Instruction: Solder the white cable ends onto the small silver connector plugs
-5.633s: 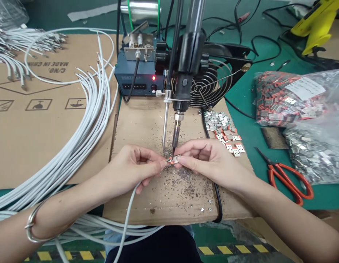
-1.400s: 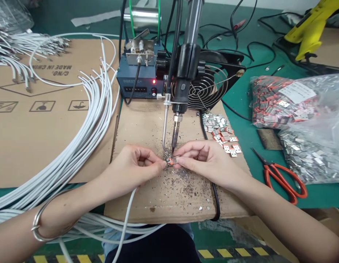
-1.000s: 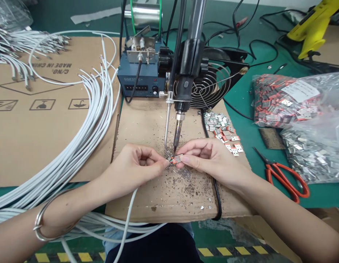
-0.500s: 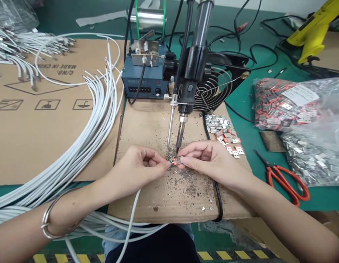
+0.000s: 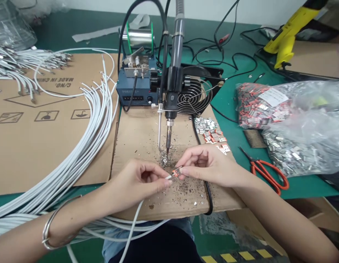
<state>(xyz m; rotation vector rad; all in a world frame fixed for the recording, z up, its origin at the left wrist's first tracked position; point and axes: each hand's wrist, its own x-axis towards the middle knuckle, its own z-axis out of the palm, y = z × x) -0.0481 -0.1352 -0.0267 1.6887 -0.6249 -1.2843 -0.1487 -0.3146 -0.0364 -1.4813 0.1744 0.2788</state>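
My left hand [image 5: 147,179] pinches the end of a white cable [image 5: 134,223] between thumb and fingertips. My right hand [image 5: 206,164] pinches a small orange and silver connector [image 5: 176,172], which meets the cable's end between my fingertips. Just above and to the left of the connector, apart from it, is the tip of a soldering iron [image 5: 168,140] in a stand. A thin metal tube [image 5: 159,131] runs down beside the iron. Grey debris [image 5: 165,159] lies under the tip.
A blue solder feeder [image 5: 136,87] and a fan [image 5: 192,95] stand behind. White cables [image 5: 84,149] lie at left on cardboard [image 5: 34,146]. At right are loose connectors [image 5: 213,137], red-handled scissors [image 5: 269,173] and bags of metal parts [image 5: 290,146].
The view has shifted. Both hands have brought the connector and cable end down, away from the iron's tip, and more of the white cable end shows at my left fingertips.
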